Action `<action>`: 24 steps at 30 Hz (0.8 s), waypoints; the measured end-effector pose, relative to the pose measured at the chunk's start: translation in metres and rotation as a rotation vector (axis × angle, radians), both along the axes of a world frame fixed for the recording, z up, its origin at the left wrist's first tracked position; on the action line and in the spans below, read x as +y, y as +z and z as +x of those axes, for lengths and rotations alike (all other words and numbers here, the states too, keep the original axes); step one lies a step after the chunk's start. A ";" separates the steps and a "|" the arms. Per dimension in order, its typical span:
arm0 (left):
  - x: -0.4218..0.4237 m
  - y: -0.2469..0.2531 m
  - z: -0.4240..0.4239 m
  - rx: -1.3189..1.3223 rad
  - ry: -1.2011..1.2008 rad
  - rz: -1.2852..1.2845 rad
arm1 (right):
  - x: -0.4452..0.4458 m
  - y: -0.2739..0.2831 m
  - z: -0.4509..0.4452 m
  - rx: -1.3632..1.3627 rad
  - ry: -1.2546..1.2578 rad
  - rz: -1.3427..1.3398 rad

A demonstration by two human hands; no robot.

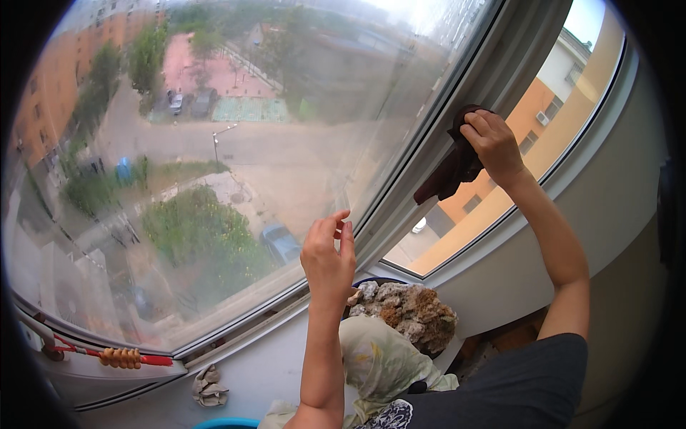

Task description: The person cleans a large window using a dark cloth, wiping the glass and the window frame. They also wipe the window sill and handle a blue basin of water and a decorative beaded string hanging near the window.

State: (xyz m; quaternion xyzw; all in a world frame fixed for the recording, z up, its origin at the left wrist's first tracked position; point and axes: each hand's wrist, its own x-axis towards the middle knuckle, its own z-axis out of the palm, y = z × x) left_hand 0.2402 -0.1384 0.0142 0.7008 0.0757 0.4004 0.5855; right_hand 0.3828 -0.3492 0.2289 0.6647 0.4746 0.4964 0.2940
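My right hand (492, 143) grips a dark maroon cloth (454, 167), pressing it to the white window frame post (501, 64) between two panes. The cloth's loose end hangs down along the post. Lower and to the left, my left hand (331, 258) is raised in front of the large window pane (225, 145), near its lower right edge. Its fingers are bent and somewhat apart, with nothing in them; whether they touch the glass I cannot tell. The pane looks hazy and smeared. A narrower side pane (482, 209) lies beyond my right hand.
A rough porous rock (410, 311) sits in a blue-rimmed container below the frame corner. On the white sill (257, 375) lies a crumpled grey cloth (210, 387). A turquoise basin rim (228, 423) shows at the bottom. A red cord with wooden beads (120, 358) hangs at left.
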 end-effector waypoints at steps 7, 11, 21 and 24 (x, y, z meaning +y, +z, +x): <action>-0.003 -0.005 0.004 -0.024 0.014 0.033 | -0.003 -0.003 -0.019 0.172 -0.161 -0.119; -0.006 0.003 0.000 -0.010 -0.021 -0.005 | -0.010 -0.005 -0.006 0.064 -0.159 -0.314; -0.001 0.011 -0.007 -0.042 -0.004 -0.028 | 0.007 0.009 0.001 0.125 -0.137 -0.335; 0.000 0.009 -0.006 -0.041 0.005 -0.032 | 0.000 0.010 -0.001 0.064 -0.156 -0.386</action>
